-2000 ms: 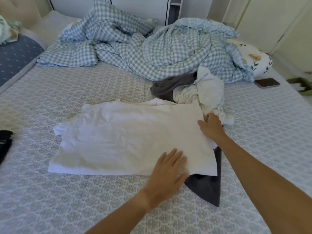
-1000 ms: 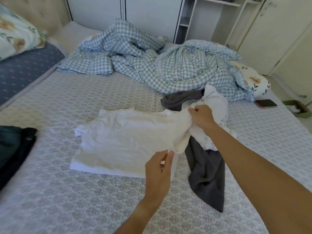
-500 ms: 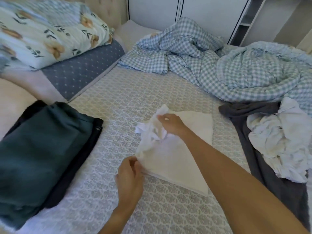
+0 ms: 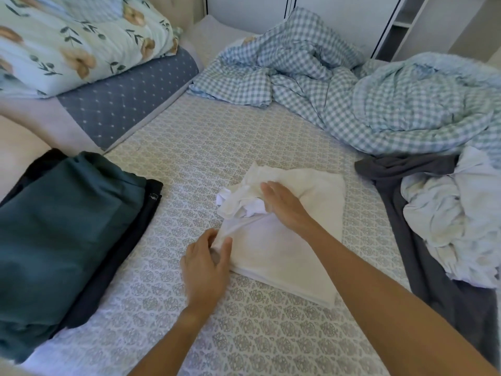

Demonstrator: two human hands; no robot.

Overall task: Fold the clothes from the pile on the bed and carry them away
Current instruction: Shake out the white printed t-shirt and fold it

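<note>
A white shirt (image 4: 303, 240) lies folded in half on the patterned bed sheet (image 4: 217, 137), with a bunched sleeve at its left edge. My left hand (image 4: 207, 263) pinches the shirt's near left corner between thumb and fingers. My right hand (image 4: 282, 204) lies flat with straight fingers on the bunched part. To the right sits the pile: a crumpled white garment (image 4: 455, 226) on top of a dark grey garment (image 4: 423, 240). At the left is a stack of folded clothes, dark teal (image 4: 59, 234) over black (image 4: 127, 240).
A crumpled blue checked duvet (image 4: 352, 90) fills the far side of the bed. A floral pillow (image 4: 67, 42) on a blue dotted cushion (image 4: 124, 104) sits at the upper left. White wardrobe doors and shelves stand behind.
The shirt was folded over from right to left, halving its width. My view turned left, bringing the folded stack into sight. My right hand opened and now lies flat on the bunched sleeve.
</note>
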